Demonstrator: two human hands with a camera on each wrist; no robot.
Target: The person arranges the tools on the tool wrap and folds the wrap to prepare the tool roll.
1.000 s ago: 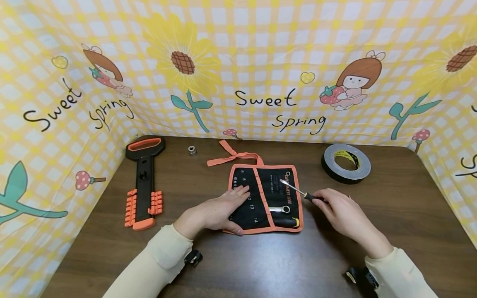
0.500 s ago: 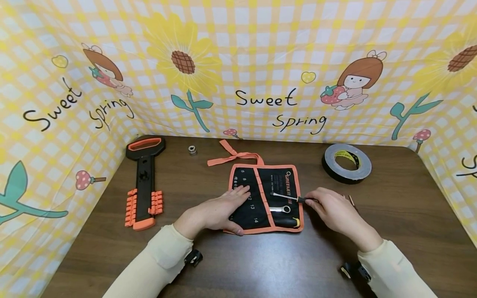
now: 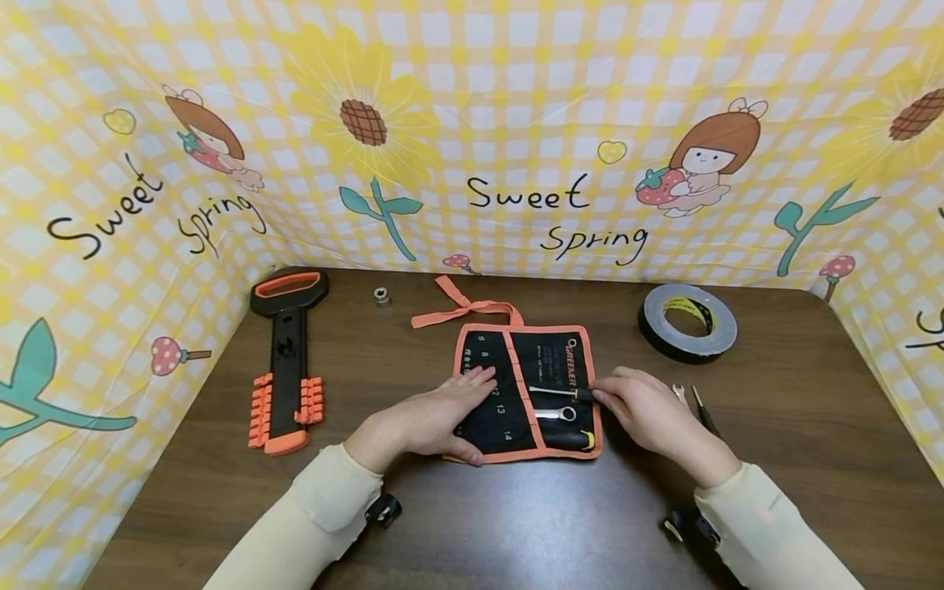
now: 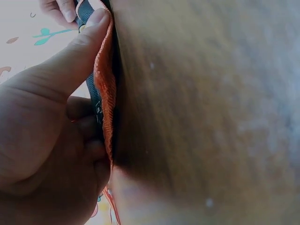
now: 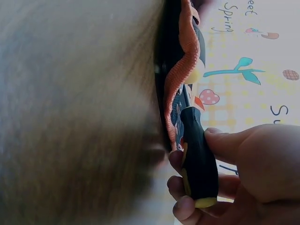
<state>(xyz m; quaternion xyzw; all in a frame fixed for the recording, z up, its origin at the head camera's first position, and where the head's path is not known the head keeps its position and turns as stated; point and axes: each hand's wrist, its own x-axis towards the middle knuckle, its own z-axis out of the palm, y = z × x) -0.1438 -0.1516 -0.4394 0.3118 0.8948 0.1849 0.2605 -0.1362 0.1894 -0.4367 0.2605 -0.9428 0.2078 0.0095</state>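
My left hand (image 3: 431, 416) lies flat with spread fingers on the left half of a black tool pouch (image 3: 549, 358) with orange edging, pressing it to the table. Between the fingers and thumb of my right hand (image 3: 652, 419) is a screwdriver (image 3: 549, 392), held at its black handle, which shows yellow at the end in the right wrist view. Its shaft lies level over the pouch, tip right at the slanted orange pocket edge. Just below it a wrench (image 3: 556, 415) sits in a pocket, ring end out. A dark tool with a yellow end (image 3: 587, 441) lies below that.
Right of the pouch, partly behind my right hand, lie a wrench (image 3: 679, 395) and a thin dark-handled tool (image 3: 704, 411). A tape roll (image 3: 723, 328) stands back right, a metal socket (image 3: 381, 297) back left. A black-and-orange tool holder (image 3: 288, 352) lies left.
My right hand has moved left and slightly down with the screwdriver, its tip going from above the pouch to the pocket edge. The tools behind that hand have come into view. My left hand stays put.
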